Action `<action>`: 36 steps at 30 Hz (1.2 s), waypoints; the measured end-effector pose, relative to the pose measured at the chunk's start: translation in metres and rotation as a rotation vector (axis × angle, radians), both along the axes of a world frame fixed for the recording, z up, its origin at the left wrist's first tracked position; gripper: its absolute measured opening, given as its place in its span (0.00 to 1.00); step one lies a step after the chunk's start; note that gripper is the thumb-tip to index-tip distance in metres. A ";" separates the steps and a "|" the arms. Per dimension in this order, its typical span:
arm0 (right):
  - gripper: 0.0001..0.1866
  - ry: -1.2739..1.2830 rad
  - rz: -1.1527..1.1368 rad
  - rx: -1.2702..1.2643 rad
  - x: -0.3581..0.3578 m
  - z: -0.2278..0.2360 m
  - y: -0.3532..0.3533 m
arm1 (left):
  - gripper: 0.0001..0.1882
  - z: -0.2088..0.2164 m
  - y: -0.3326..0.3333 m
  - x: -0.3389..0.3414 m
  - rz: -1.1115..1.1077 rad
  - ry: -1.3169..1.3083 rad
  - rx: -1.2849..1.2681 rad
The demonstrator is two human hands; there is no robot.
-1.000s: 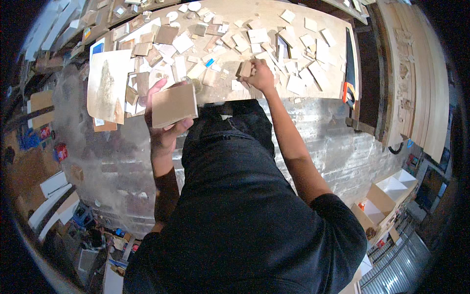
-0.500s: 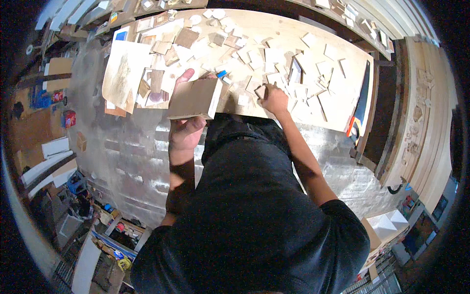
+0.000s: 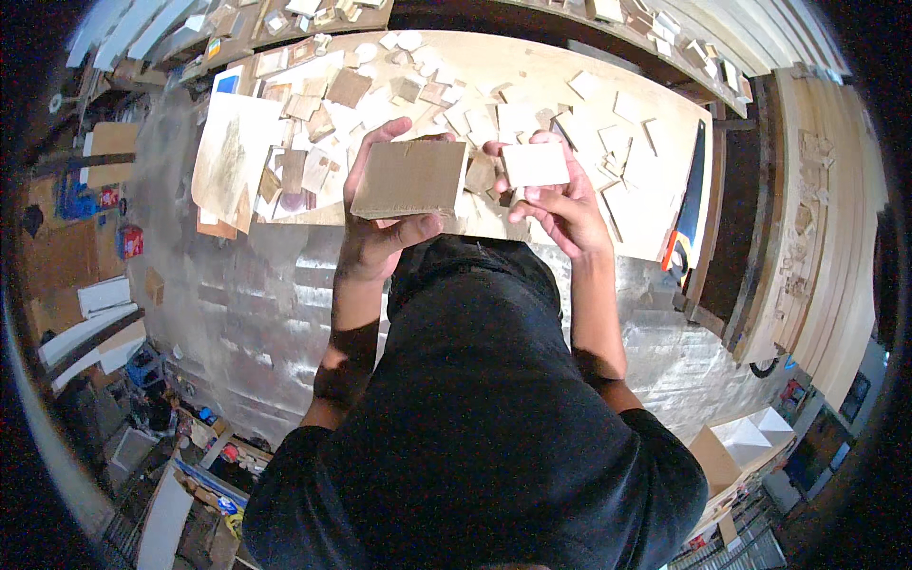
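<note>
My left hand (image 3: pixel 385 242) grips a thick rectangular wooden block (image 3: pixel 410 179), thumb along its near edge and fingers up its left side. Beside it, on the right, my right hand (image 3: pixel 570 214) holds up a small pale wooden piece (image 3: pixel 536 164), its broad face brightly lit. A narrow gap separates the two pieces. Both are raised over the near edge of a wooden worktable (image 3: pixel 532 62). Loose wood offcuts (image 3: pixel 350 87) of several shapes lie scattered on the tabletop behind my hands.
A handsaw (image 3: pixel 680 242) with an orange and black handle lies at the table's right end. A thin pale board (image 3: pixel 233 157) rests on the left end. Long planks (image 3: pixel 817 247) are stacked at the right. Farther back runs a shelf (image 3: pixel 655 47) bearing more offcuts.
My right hand has come up from the tabletop toward the block, turning the small wooden piece so its pale face shows. My left hand has moved slightly right and tilted the block.
</note>
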State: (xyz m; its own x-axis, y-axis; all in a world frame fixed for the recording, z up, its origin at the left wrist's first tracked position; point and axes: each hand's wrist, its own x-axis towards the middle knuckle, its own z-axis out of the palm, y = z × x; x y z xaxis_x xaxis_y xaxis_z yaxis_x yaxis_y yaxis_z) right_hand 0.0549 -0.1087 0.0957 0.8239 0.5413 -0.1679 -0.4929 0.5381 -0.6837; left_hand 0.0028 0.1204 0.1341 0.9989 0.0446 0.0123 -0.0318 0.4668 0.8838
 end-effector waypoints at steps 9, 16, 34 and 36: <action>0.29 0.067 -0.025 0.093 -0.032 0.021 0.011 | 0.47 -0.011 0.017 -0.030 0.085 0.025 -0.026; 0.46 -0.356 -0.264 -0.255 -0.074 0.065 0.054 | 0.46 0.014 0.046 -0.046 0.010 -0.181 0.373; 0.38 -0.437 -0.356 -0.420 -0.128 0.086 0.132 | 0.43 0.029 0.104 -0.079 -0.104 -0.236 0.327; 0.37 -0.445 -0.360 -0.430 -0.130 0.087 0.136 | 0.42 0.031 0.104 -0.082 -0.125 -0.176 0.205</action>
